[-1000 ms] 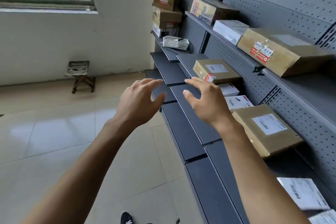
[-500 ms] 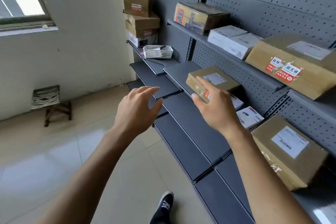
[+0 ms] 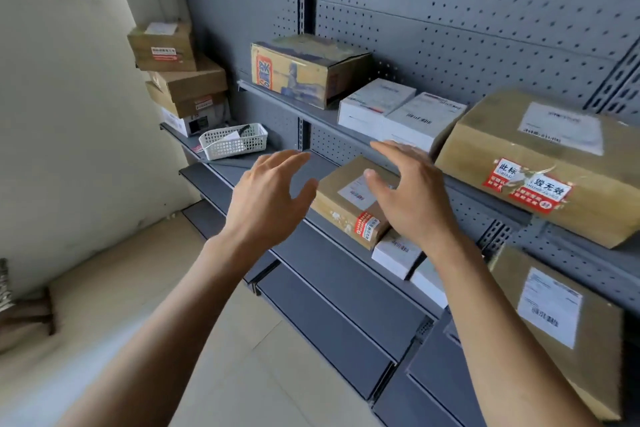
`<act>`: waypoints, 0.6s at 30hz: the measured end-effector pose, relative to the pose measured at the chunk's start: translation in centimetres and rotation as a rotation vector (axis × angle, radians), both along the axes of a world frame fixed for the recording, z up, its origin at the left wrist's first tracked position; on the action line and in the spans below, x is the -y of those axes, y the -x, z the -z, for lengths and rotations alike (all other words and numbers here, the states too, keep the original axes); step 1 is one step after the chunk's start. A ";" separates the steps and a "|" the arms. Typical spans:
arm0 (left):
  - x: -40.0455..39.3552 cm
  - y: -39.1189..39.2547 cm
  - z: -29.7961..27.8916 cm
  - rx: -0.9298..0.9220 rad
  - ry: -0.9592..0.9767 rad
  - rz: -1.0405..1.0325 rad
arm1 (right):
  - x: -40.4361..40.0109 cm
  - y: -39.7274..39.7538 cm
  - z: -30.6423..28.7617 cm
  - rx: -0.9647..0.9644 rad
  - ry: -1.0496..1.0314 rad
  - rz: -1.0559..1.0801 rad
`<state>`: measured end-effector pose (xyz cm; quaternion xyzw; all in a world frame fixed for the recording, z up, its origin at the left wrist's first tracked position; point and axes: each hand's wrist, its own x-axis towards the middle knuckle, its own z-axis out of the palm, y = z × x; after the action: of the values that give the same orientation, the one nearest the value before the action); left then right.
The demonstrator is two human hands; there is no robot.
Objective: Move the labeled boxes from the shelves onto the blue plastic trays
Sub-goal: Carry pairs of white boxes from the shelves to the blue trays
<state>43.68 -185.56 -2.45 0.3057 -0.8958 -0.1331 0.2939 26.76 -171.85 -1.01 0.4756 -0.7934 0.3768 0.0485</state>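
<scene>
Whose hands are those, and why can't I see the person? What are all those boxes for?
The camera sits on the person's head and looks forward and down, so you see only their arms, as if through their own eyes. The left hand and the right hand are both open, with spread fingers, and hold nothing. They reach toward a small brown box with a white label, which lies on a grey metal shelf. Whether they touch it I cannot tell. The shelf above carries a big brown box with red stickers, two white boxes and a printed box. A white basket sits farther left. The boxes are meant to go onto blue trays, which are not in the picture.
</scene>
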 end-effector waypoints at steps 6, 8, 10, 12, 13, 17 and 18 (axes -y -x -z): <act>4.5 7.4 -0.8 -0.035 0.052 0.183 | 1.9 3.3 -0.9 -0.040 0.036 0.139; 6.2 9.5 -0.8 -0.050 0.051 0.234 | 2.8 3.8 -0.9 -0.040 0.011 0.180; 7.8 11.2 -0.8 -0.060 0.050 0.292 | 3.9 4.3 -0.8 -0.044 -0.012 0.238; 9.4 12.7 -0.6 -0.057 0.079 0.345 | 5.1 4.4 -0.6 -0.053 -0.042 0.299; 10.3 13.5 -0.5 -0.055 0.091 0.368 | 5.8 4.4 -0.5 -0.056 -0.060 0.329; 13.4 16.6 -0.5 -0.025 0.108 0.456 | 8.1 4.5 -0.1 -0.132 -0.107 0.460; 13.8 17.3 -0.5 -0.013 0.118 0.493 | 8.5 4.6 -0.1 -0.141 -0.128 0.496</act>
<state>26.41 -199.36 -1.92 0.0597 -0.9476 -0.1503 0.2756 22.16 -180.32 -0.95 0.2937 -0.9025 0.2686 0.1645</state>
